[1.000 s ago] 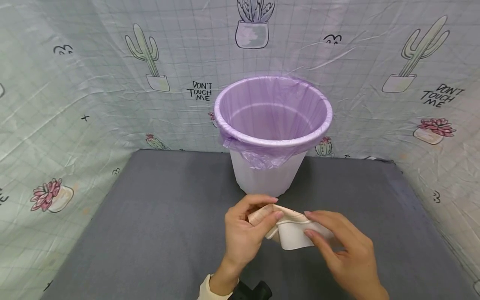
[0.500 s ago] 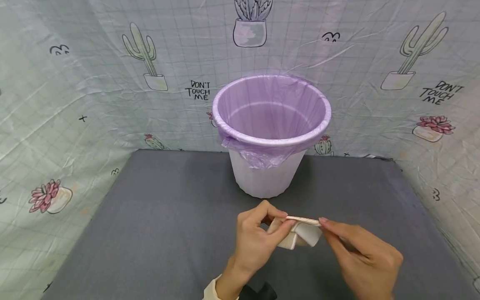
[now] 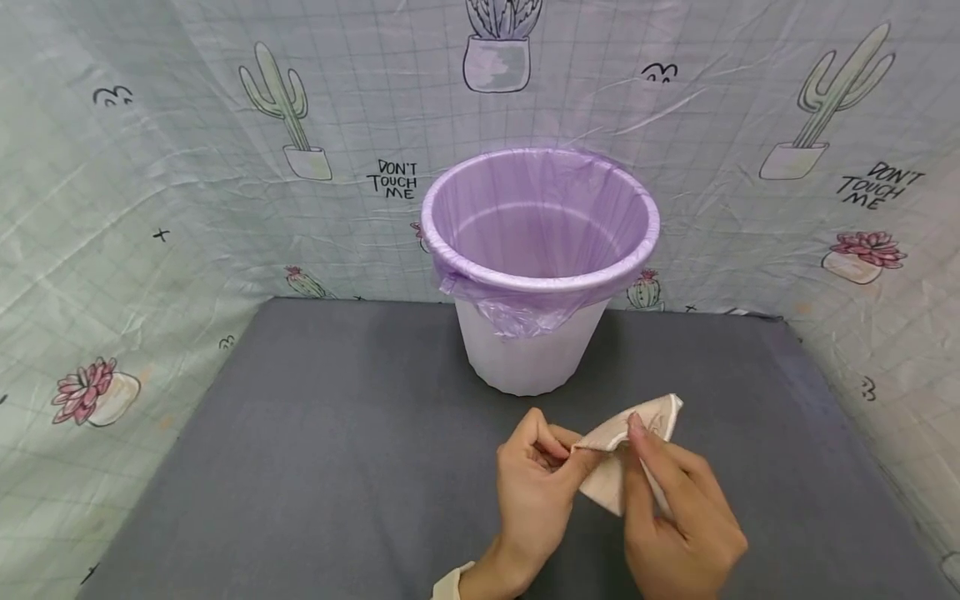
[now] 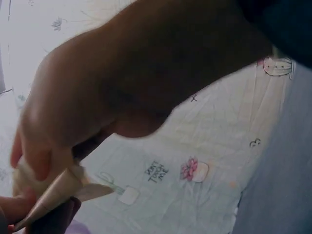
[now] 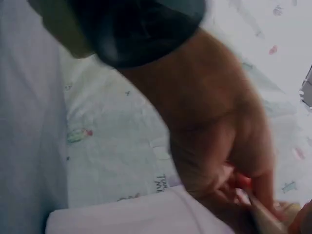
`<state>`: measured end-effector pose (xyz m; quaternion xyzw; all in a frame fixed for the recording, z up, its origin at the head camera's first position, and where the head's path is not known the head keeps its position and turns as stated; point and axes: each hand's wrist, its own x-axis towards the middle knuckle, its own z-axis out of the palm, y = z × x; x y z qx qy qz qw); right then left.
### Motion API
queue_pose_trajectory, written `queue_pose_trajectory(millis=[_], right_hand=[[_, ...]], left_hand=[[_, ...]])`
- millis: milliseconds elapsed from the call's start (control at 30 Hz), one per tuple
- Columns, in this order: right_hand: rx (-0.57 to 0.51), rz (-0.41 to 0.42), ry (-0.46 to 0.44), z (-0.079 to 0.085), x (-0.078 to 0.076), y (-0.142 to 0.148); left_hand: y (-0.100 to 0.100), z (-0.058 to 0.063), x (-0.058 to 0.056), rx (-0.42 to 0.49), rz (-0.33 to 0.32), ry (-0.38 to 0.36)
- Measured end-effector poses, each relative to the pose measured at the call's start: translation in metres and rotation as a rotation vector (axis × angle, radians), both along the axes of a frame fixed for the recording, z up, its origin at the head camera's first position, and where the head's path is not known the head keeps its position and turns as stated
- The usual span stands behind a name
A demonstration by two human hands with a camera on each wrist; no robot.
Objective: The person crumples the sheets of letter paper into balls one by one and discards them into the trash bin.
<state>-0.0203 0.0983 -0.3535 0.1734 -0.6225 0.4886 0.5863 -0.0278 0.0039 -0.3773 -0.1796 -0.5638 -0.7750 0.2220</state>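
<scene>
A small cream, folded cloth-like piece (image 3: 602, 485) with a pale raised edge hangs between both hands, in front of the bin. My left hand (image 3: 534, 493) pinches its left corner between thumb and fingers. On the other side my right hand (image 3: 681, 518) grips it, the index fingertip lying on its upper face and other fingers partly hidden behind. In the left wrist view the cream piece (image 4: 56, 194) shows as a curled, bent flap at the fingertips. Only a blurred sliver of it appears low in the right wrist view, by the right fingers.
A white waste bin (image 3: 525, 354) lined with a purple bag (image 3: 543, 229) stands behind the hands, its mouth facing up. The grey table surface (image 3: 322, 433) spreads around. A cactus-print sheet (image 3: 337, 108) walls the back and both sides.
Both hands have shifted slightly right and the right hand has changed its hold. The piece, showing a white face earlier, is turned so its cream face and raised corner point up to the right.
</scene>
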Motion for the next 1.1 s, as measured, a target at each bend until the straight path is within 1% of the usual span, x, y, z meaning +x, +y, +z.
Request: queue_pose_trajectory(millis=[133,233,300,400,500,633,733,800,900,1000,1100], right_hand=[[0.096,0.021,0.051,-0.002,-0.003,-0.006],[0.112,0.025,0.064,-0.002,-0.006,-0.006],[0.125,0.039,0.059,-0.002,-0.007,-0.005],[0.166,0.088,0.047,-0.002,-0.007,-0.004],[0.216,0.130,0.038,-0.005,-0.007,-0.004],[0.278,0.114,-0.014,-0.011,-0.006,-0.002],[0.358,0.105,-0.073,-0.016,-0.006,0.000],[0.437,0.125,-0.108,-0.019,-0.006,0.001],[0.565,0.160,-0.158,-0.022,-0.006,0.002],[0.647,0.177,-0.206,-0.024,-0.006,0.005],[0.704,0.188,-0.221,-0.026,-0.007,0.009]], left_hand=[[-0.002,-0.002,-0.001,-0.035,0.016,0.072],[-0.004,-0.001,-0.002,-0.077,0.010,0.144],[-0.005,0.000,-0.002,-0.123,0.027,0.185],[-0.007,0.000,-0.005,-0.183,0.090,0.246],[-0.008,-0.001,-0.008,-0.212,0.163,0.290],[-0.009,-0.002,-0.013,-0.238,0.225,0.327],[-0.012,-0.001,-0.015,-0.241,0.245,0.331],[-0.015,0.000,-0.017,-0.233,0.243,0.319],[-0.021,0.001,-0.019,-0.220,0.213,0.274],[-0.025,0.000,-0.020,-0.264,0.189,0.245],[-0.027,0.000,-0.019,-0.322,0.148,0.231]])
